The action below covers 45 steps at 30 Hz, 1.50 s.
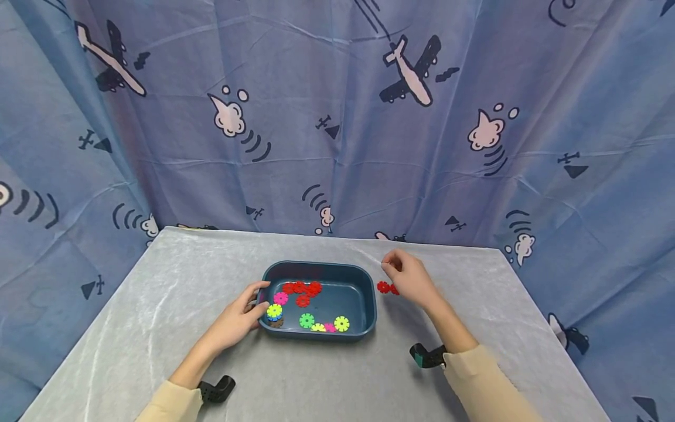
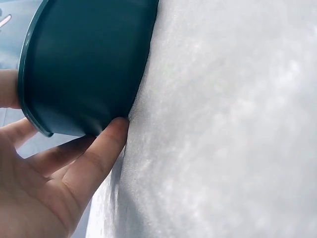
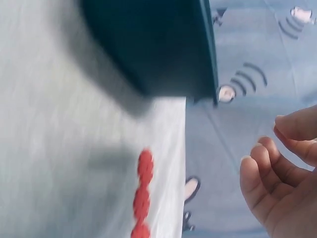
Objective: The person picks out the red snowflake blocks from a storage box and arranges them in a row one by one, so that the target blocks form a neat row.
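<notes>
A dark teal plastic bin stands on the cloth, with flower-shaped notched discs inside: several red discs, a green disc, yellow ones and pink ones. My left hand grips its left end, thumb over the rim and fingers along the outer wall. Right of the bin lies a row of red discs, partly hidden by my right hand. That hand hovers above them, thumb and index tips close together, the other fingers loosely curled. No disc shows between its fingertips.
A pale cloth covers the table. Behind and beside it hangs a blue curtain printed with airplanes. Black wrist-worn devices sit below both hands, next to the cream sleeves.
</notes>
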### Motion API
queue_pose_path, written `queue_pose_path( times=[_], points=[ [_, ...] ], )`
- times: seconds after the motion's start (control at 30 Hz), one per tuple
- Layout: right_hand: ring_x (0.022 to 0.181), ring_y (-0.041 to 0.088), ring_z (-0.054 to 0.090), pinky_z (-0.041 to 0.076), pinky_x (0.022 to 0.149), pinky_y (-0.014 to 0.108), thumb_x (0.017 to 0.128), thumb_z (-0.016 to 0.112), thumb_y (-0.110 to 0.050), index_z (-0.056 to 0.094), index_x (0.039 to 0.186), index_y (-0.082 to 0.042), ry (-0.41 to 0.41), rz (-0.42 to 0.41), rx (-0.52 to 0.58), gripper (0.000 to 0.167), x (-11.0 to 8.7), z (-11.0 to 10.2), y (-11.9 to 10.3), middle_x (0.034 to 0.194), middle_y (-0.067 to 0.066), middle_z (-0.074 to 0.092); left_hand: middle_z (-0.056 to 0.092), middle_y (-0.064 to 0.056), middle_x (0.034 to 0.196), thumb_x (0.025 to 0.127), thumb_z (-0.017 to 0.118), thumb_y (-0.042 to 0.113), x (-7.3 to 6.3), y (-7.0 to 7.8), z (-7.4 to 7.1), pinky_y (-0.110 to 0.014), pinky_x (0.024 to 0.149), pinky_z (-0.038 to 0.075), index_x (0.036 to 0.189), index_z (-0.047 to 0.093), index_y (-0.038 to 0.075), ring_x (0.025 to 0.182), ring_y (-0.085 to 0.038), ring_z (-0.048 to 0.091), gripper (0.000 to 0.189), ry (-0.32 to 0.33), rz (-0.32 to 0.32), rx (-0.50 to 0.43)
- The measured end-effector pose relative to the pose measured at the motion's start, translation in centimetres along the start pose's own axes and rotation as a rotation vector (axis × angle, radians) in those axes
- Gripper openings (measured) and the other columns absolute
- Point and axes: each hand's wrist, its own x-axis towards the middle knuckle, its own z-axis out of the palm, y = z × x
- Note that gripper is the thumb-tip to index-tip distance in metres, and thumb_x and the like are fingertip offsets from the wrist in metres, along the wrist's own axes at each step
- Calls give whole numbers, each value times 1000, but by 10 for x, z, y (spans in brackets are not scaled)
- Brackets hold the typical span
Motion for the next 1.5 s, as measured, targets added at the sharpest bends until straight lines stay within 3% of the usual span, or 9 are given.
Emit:
queue_pose_path(
  times=[0.27, 0.57, 1.0, 1.5],
  points=[
    [74, 19, 54, 46, 68, 34, 100, 64, -11, 64, 100, -7, -48, -68, 48, 4, -1, 27, -26, 83, 4, 59, 43, -25, 151, 106, 57, 27, -1, 1, 0, -43, 88, 58, 153, 42, 20, 132, -38, 53, 50, -9, 0, -15],
    [79, 19, 54, 48, 71, 32, 98, 67, -9, 64, 102, -7, -109, -77, 79, 4, 4, 58, -45, 87, 2, 59, 42, -25, 152, 106, 57, 28, -2, 3, -1, -43, 90, 57, 154, 41, 20, 135, -39, 50, 51, -12, -16, -30],
    [71, 16, 52, 45, 66, 29, 100, 66, -13, 64, 100, -9, -219, -106, 74, 5, 12, 97, -58, 80, 0, 57, 40, -25, 154, 106, 57, 27, -2, 2, -1, -44, 90, 56, 154, 41, 21, 137, -40, 48, 51, -13, -12, -33],
    [64, 15, 50, 43, 60, 27, 96, 70, -10, 64, 103, -4, -341, -139, 3, 11, 16, 131, -54, 76, 1, 56, 40, -27, 153, 106, 57, 27, -3, 4, -1, -44, 90, 57, 154, 41, 20, 136, -42, 48, 51, -11, -20, -23]
  ],
)
